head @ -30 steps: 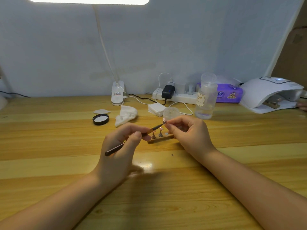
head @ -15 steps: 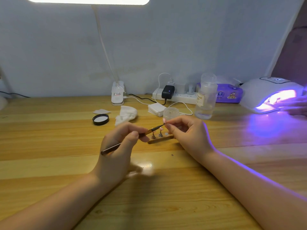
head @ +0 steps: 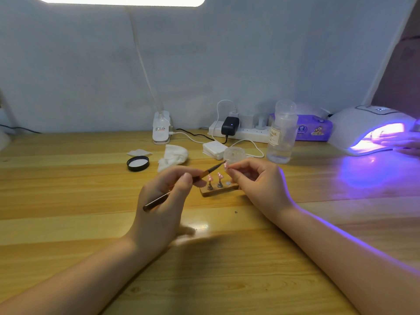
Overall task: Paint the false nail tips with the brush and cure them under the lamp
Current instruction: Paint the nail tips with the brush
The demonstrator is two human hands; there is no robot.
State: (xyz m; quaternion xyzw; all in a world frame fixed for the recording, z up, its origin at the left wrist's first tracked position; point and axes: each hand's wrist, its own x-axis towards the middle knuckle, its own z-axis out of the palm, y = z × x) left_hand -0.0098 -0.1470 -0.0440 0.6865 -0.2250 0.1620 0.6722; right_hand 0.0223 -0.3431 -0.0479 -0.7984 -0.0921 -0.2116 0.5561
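Head view: my left hand (head: 159, 208) is gripping the brush (head: 181, 185) pen-style for control, bristles reaching the tip (head: 226, 165) my right hand (head: 256, 180) is pinching up off the stand (head: 219, 189), keeping it steady.

both forearms reaching in from the lower corners, converging toward the middle, bare to the elbow. left hand (head: 159, 208) back toward the camera, thumb and forefinger curled in a pinching grip on something thin, remaining fingers folded loosely beneath. right hand (head: 259, 183) raised slightly, back turned outward, thumb and forefinger tips pressed together in a fine pinch, other fingers bent in behind. violet glow along the right wrist and forearm edge.
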